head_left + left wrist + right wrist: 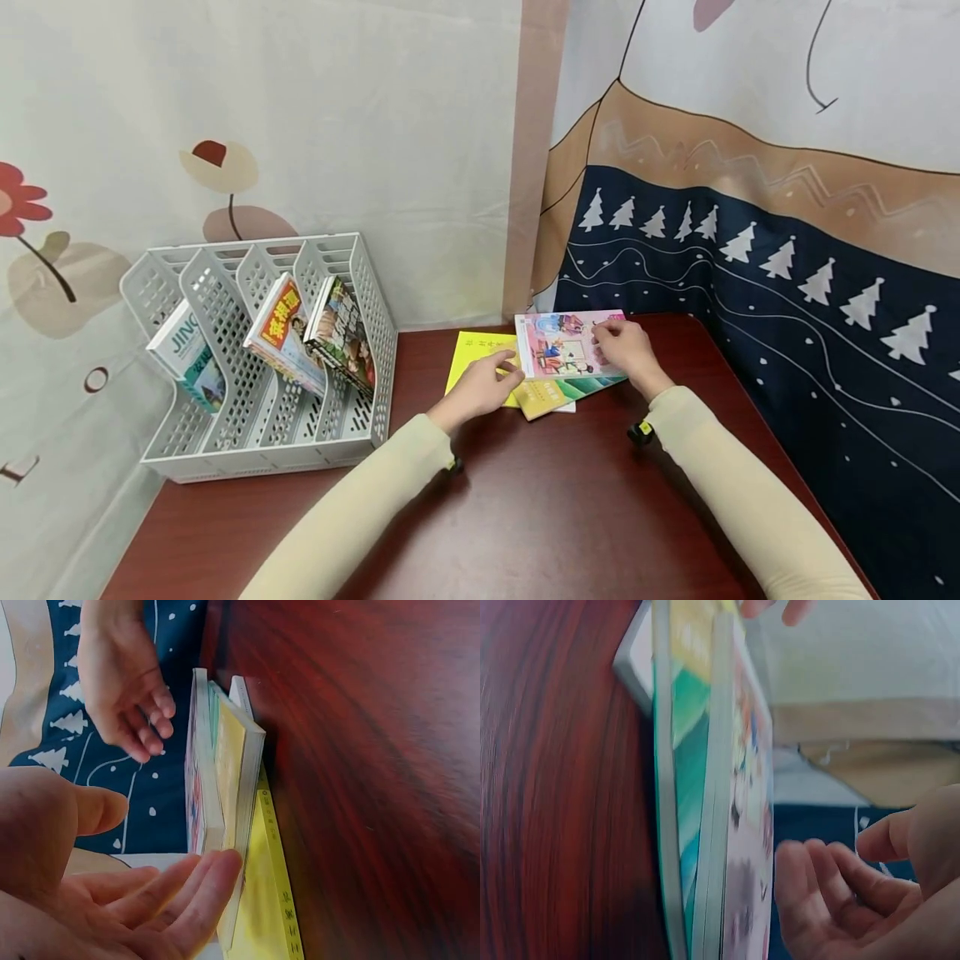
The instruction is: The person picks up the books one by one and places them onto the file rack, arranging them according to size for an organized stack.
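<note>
Books (557, 346) lie overlapping on reddish-brown table (540, 500), near curtains (645, 258).

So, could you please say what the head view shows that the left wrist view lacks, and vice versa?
Only the head view shows the gray rack of books. Only the left wrist view shows lettering along the narrow edge of the yellow book. Both show that book, the pink book, left hand, right hand, tabletop and tree-print curtain.

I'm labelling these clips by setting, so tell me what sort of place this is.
Likely a screened-off reading or filing corner indoors: printed curtains hang on two sides, a grey rack holds several books, and a small book pile lies nearby.
</note>
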Action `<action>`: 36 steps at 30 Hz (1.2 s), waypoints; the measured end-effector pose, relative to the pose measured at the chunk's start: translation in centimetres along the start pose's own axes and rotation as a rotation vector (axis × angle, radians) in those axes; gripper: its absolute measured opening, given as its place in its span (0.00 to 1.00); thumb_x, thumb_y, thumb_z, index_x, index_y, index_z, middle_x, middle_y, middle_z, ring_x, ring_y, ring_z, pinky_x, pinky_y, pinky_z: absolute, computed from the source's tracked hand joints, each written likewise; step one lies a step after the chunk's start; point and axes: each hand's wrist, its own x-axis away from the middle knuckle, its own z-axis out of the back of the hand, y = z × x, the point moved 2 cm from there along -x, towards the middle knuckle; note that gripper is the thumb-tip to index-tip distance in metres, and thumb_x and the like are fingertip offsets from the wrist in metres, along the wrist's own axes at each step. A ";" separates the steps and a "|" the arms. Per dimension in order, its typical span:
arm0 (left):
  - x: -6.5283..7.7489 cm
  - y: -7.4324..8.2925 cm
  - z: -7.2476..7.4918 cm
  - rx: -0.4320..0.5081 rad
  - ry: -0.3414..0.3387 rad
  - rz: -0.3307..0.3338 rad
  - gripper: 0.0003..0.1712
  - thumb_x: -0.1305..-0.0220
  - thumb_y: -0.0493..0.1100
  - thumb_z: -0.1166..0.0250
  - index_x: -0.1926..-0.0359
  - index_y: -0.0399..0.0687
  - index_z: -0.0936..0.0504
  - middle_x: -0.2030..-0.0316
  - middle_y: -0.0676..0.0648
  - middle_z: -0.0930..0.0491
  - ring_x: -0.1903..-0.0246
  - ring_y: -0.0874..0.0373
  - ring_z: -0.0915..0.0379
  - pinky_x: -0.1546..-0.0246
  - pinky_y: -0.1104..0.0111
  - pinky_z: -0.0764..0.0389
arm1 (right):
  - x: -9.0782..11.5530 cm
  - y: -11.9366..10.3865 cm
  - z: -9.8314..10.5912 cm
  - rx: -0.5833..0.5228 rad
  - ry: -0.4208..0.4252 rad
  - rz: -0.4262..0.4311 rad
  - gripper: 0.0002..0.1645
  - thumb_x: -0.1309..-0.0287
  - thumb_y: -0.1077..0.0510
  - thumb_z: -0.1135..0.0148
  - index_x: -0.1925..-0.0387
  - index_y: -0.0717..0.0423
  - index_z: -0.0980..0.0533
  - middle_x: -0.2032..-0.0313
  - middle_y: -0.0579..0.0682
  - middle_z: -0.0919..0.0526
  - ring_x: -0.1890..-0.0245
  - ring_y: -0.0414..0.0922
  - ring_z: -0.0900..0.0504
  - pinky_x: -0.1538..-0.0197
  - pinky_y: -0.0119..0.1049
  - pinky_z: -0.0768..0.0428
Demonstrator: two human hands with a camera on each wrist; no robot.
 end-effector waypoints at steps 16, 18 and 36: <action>-4.4 1.6 -1.3 -0.043 0.024 0.161 0.42 0.16 0.57 0.40 0.13 0.45 0.41 0.18 0.39 0.30 0.22 0.44 0.30 0.20 0.48 0.28 | -1.8 2.4 2.4 0.225 0.039 -0.161 0.38 0.16 0.46 0.51 0.18 0.66 0.36 0.23 0.71 0.32 0.29 0.66 0.34 0.21 0.65 0.30; -4.6 1.9 -1.4 -0.035 0.027 0.172 0.42 0.16 0.57 0.40 0.13 0.46 0.41 0.18 0.40 0.31 0.26 0.45 0.28 0.20 0.49 0.26 | -1.9 2.6 2.6 0.242 0.016 -0.171 0.40 0.17 0.45 0.51 0.18 0.67 0.38 0.24 0.72 0.32 0.30 0.66 0.34 0.21 0.64 0.30; -5.7 0.6 -1.2 0.120 0.104 0.196 0.35 0.15 0.58 0.41 0.18 0.47 0.30 0.28 0.38 0.21 0.30 0.45 0.22 0.27 0.50 0.19 | -2.5 3.0 3.0 0.124 -0.017 -0.264 0.43 0.15 0.45 0.53 0.14 0.67 0.46 0.18 0.72 0.39 0.27 0.66 0.34 0.16 0.63 0.34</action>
